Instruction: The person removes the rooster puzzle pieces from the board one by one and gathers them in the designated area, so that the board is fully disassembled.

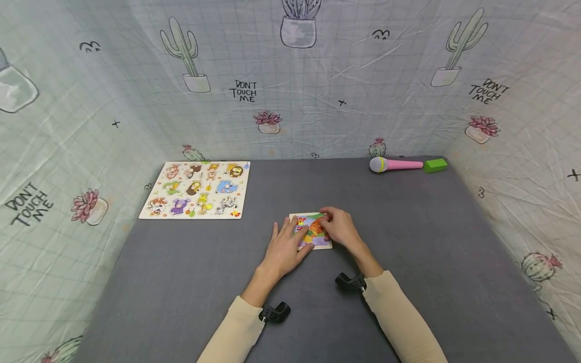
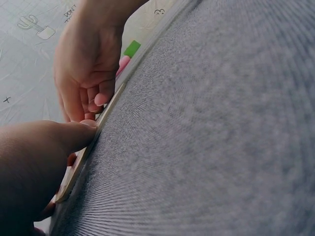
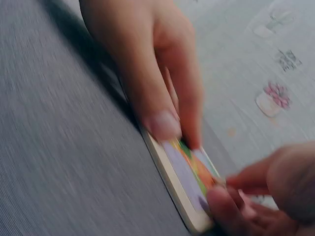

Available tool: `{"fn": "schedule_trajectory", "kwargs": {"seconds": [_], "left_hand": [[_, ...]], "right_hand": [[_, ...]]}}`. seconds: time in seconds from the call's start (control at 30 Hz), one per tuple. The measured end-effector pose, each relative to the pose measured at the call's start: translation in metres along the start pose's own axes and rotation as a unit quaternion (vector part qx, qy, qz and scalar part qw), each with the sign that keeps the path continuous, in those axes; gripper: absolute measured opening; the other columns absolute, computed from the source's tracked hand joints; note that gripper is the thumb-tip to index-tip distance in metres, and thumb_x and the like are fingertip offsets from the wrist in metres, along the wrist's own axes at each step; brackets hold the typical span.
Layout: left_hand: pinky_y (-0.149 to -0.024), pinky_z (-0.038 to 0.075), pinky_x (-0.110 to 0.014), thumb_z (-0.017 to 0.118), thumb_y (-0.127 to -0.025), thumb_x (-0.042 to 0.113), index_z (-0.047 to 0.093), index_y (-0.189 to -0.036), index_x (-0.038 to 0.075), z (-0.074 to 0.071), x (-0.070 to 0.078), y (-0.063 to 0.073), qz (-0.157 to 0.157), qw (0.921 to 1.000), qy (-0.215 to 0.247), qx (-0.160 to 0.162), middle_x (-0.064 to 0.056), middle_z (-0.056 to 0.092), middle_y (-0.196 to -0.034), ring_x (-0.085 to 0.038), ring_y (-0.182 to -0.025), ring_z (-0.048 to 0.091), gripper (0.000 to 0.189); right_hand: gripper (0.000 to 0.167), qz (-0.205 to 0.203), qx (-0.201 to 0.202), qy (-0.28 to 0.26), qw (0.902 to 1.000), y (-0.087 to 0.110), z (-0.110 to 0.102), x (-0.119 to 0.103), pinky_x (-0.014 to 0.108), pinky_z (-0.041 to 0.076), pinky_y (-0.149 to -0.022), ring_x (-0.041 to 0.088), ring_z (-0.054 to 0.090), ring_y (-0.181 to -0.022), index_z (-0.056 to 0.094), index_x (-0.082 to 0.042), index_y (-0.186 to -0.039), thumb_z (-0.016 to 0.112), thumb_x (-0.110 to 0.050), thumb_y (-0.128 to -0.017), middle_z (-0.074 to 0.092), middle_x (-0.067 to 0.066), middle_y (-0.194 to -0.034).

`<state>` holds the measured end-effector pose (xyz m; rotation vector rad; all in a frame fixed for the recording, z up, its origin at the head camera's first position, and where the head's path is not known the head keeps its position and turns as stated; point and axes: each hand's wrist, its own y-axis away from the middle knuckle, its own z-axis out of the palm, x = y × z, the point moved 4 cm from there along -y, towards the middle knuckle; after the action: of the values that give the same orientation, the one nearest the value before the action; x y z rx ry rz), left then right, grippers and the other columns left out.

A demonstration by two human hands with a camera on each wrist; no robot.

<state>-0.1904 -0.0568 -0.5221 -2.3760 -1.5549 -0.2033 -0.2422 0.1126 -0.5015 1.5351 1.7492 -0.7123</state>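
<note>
A small square picture puzzle [image 1: 321,243] with a pale wooden border lies flat on the table, showing orange, green and purple artwork. My left hand [image 1: 282,250] rests on its left side with spread, mostly straight fingers, the thumb along the near edge. From the right, my right hand [image 1: 341,228] reaches over the puzzle's right part; its thumb and fingertips pinch at a puzzle piece [image 3: 203,178] of the picture, partly hidden by the fingers. In the left wrist view the puzzle board [image 2: 78,169] appears edge-on, beneath both hands.
A larger board [image 1: 239,201] with animal pictures lies at the back left. Toward the back right are a pink toy microphone [image 1: 401,165] and a green block [image 1: 435,165]. Printed cloth walls [image 1: 313,126] enclose the dark grey table [image 1: 181,282] at the back and sides.
</note>
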Motion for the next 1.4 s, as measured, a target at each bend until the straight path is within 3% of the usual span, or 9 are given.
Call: {"fn": "schedule_trajectory", "kwargs": {"seconds": [0.1,0.23,0.63,0.83,1.07,1.4], "left_hand": [[-0.117,0.028,-0.067,0.058,-0.098,0.050,0.061,-0.138,0.017,0.000,0.000,0.000,0.002,1.0000,0.001,0.000,-0.018,0.043,-0.156,-0.040,-0.147,0.038,0.052],[-0.117,0.028,-0.067,0.058,-0.098,0.050,0.061,-0.138,0.018,-0.002,0.000,0.001,0.002,1.0000,0.004,0.002,-0.018,0.043,-0.156,-0.040,-0.147,0.038,0.052],[-0.117,0.026,-0.067,0.059,-0.098,0.050,0.061,-0.139,0.018,-0.003,-0.002,0.002,-0.003,0.9999,0.011,0.000,-0.018,0.042,-0.157,-0.040,-0.147,0.037,0.052],[-0.118,0.028,-0.065,0.055,-0.098,0.048,0.056,-0.144,0.023,-0.001,-0.002,-0.001,-0.002,1.0000,-0.007,0.004,-0.013,0.045,-0.153,-0.037,-0.146,0.038,0.052],[-0.119,0.026,-0.063,0.050,-0.100,0.053,0.054,-0.146,0.024,0.002,0.001,-0.004,-0.020,0.9994,-0.025,-0.010,-0.011,0.044,-0.154,-0.035,-0.147,0.036,0.054],[-0.120,0.024,-0.063,0.050,-0.100,0.054,0.052,-0.147,0.024,0.005,0.001,-0.005,-0.034,0.9991,-0.023,-0.015,-0.011,0.043,-0.155,-0.034,-0.148,0.034,0.056]], "right_hand": [[0.033,-0.007,-0.035,-0.026,0.9990,-0.001,-0.004,0.004,0.028,0.054,-0.049,0.012,0.062,-0.051,0.064,0.000,-0.128,0.062,-0.012,-0.097,0.070,0.014,-0.089],[0.033,-0.016,-0.054,-0.048,0.9972,-0.003,-0.005,0.009,0.031,0.056,-0.052,0.013,0.063,-0.052,0.064,-0.002,-0.129,0.063,-0.013,-0.098,0.070,0.015,-0.091],[0.031,-0.006,-0.048,-0.115,0.9922,-0.003,-0.001,0.017,0.032,0.058,-0.052,0.012,0.060,-0.055,0.063,-0.002,-0.127,0.065,-0.011,-0.097,0.067,0.020,-0.093],[0.031,-0.002,-0.045,-0.126,0.9910,-0.003,0.000,0.018,0.032,0.058,-0.053,0.013,0.060,-0.054,0.063,-0.001,-0.126,0.064,-0.010,-0.097,0.066,0.022,-0.092],[0.030,0.002,-0.038,-0.124,0.9915,-0.004,0.000,0.020,0.031,0.057,-0.052,0.011,0.059,-0.053,0.063,-0.003,-0.126,0.063,-0.009,-0.096,0.065,0.017,-0.089],[0.034,0.015,-0.029,-0.173,0.9843,-0.010,-0.005,0.023,0.033,0.058,-0.052,0.014,0.059,-0.056,0.057,0.001,-0.129,0.063,-0.009,-0.097,0.065,0.018,-0.089]]}}
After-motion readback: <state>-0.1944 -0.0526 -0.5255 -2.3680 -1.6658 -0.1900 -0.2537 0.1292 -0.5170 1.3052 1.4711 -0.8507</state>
